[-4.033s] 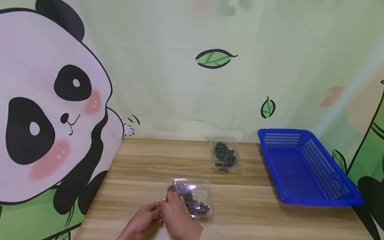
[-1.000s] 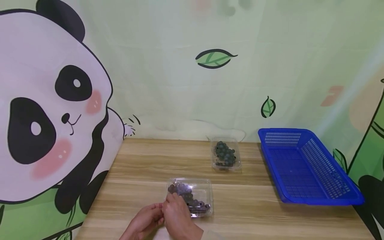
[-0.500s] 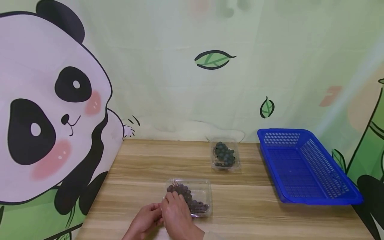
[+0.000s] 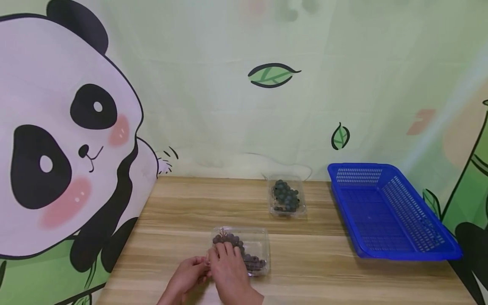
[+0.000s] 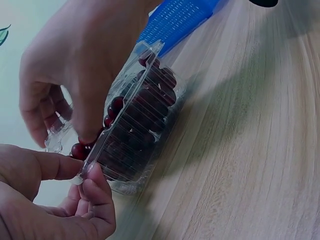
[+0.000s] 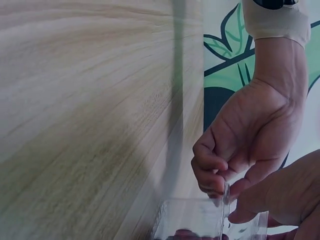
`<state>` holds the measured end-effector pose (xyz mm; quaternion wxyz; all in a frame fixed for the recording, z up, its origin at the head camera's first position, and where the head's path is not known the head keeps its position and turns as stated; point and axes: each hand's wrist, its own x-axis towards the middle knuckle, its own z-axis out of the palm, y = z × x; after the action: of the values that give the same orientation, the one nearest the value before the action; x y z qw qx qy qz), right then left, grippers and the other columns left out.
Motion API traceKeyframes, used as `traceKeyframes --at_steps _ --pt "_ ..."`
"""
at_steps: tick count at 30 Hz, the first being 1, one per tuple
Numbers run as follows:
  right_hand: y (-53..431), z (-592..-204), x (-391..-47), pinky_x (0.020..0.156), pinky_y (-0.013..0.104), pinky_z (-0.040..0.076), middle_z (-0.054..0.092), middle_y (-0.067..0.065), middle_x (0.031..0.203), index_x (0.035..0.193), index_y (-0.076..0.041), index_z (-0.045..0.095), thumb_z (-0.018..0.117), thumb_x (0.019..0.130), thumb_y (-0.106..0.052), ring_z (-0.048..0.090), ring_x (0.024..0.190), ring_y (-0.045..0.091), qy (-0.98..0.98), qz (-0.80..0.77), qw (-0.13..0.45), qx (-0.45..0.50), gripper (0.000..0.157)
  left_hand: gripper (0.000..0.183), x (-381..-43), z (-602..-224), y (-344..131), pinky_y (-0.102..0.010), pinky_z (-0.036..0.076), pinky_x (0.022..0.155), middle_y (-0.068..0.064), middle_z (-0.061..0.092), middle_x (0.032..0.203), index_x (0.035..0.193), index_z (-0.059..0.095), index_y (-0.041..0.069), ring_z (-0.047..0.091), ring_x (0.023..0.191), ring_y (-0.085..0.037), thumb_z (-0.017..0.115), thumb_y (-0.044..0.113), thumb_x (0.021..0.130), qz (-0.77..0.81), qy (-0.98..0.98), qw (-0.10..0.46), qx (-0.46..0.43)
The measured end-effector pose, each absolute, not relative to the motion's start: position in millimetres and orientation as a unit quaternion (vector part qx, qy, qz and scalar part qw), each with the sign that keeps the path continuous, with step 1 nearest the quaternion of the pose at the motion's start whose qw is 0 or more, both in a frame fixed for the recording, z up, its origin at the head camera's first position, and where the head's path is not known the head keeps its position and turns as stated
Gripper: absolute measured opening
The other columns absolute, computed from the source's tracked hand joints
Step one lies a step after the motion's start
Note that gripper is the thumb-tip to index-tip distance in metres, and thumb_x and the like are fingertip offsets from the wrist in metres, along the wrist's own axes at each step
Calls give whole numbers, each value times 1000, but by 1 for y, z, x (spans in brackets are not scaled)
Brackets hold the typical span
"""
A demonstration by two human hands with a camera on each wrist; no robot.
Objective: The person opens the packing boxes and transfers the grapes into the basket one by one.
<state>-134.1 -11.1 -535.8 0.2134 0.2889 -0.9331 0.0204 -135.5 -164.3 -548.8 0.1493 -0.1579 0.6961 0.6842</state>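
A clear plastic box (image 4: 260, 240) with dark red-purple grapes (image 4: 253, 262) sits at the table's front middle. My left hand (image 4: 186, 275) pinches the near-left part of its rim between thumb and fingers, seen close in the left wrist view. My right hand (image 4: 230, 271) bends over the same edge, its thumb by the grapes (image 5: 78, 151) and its curled fingertips on a loose flap of clear plastic (image 5: 59, 137). A grape stem (image 4: 222, 232) pokes up at the far-left corner. My right hand hides part of the box in the head view.
Farther back on the wooden table (image 4: 190, 203) stands another clear box (image 4: 270, 207) of dark grapes (image 4: 286, 195). To the right sits a blue plastic basket (image 4: 345, 220) with perforated sides. A panda-printed cloth (image 4: 213, 106) hangs behind the table.
The white glare over the front box's grapes has gone, and the stem now shows at its far-left corner. My right hand has shifted slightly right; my left hand keeps its pinch.
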Motion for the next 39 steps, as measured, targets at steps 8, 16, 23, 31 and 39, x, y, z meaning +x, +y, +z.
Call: traceKeyframes --at_steps 8,16,23,31,39 --pt "5 -537 -135 81 34 40 57 4 114 114 -16 65 72 85 -15 51 104 22 -939 24 214 268 30 25 -137 -546 -164 -23 51 63 -8 65 80 115 60 -17 61 72 -14 56 5 103 657 723 142 -163" --pt "22 -536 -134 82 36 41 59 5 119 117 -14 66 66 91 -13 53 110 24 -946 29 185 263 27 29 -134 -547 -164 -21 52 63 -9 64 81 116 56 -20 61 71 -12 56 6 104 677 704 153 -152" --pt "34 -533 -135 84 37 42 59 6 123 121 -13 66 63 93 -10 53 112 25 -949 28 161 271 29 29 -133 -548 -165 -21 52 63 -10 64 82 117 54 -20 60 71 -12 54 6 104 680 701 151 -152" --pt "52 -535 -137 85 37 42 59 5 119 120 -12 67 63 91 -9 52 110 25 -949 23 172 262 29 24 -133 -549 -167 -18 47 60 -7 62 78 110 58 -16 58 70 -11 55 7 103 674 708 145 -154" --pt "68 -536 -138 86 38 45 61 6 116 117 -10 70 77 83 -19 54 108 25 -949 42 178 258 36 23 -134 -549 -167 -19 47 60 -5 62 76 109 59 -15 58 70 -11 58 6 100 676 706 148 -154"
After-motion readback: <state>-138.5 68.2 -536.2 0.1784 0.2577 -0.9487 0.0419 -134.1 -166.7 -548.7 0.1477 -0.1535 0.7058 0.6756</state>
